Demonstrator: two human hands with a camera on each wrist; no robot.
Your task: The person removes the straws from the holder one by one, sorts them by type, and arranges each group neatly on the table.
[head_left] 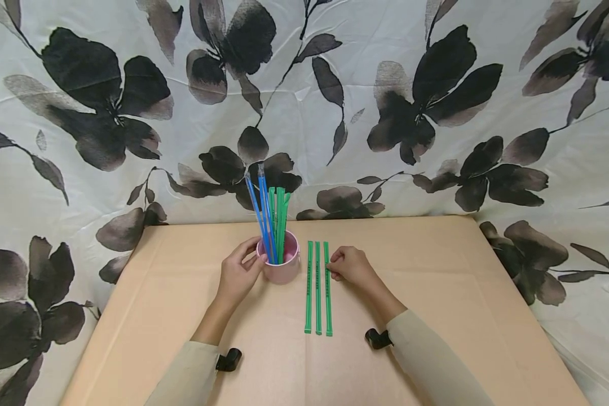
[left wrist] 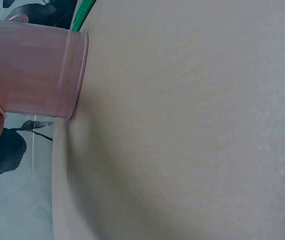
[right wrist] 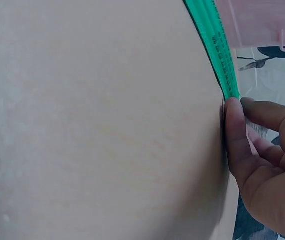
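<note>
My left hand (head_left: 237,276) holds a pink plastic cup (head_left: 283,274) by its left side, with the thumb near the rim. Several blue sticks (head_left: 254,198) and green sticks (head_left: 281,217) that look like wrapped straws stand in the cup, leaning a little. To the right of it, three slim green wrapped straws lie upright to me, side by side: a left one (head_left: 308,287), a middle one (head_left: 318,287) and a right one (head_left: 328,307). My right hand (head_left: 354,268) pinches the edge of the rightmost green straw (right wrist: 217,50), which bears dark print.
Everything stands on a tan table (head_left: 411,248). Behind and around it hangs a white cloth (head_left: 345,34) with dark flowers. A small black device sits at each wrist, the left one (head_left: 229,360) and the right one (head_left: 378,339).
</note>
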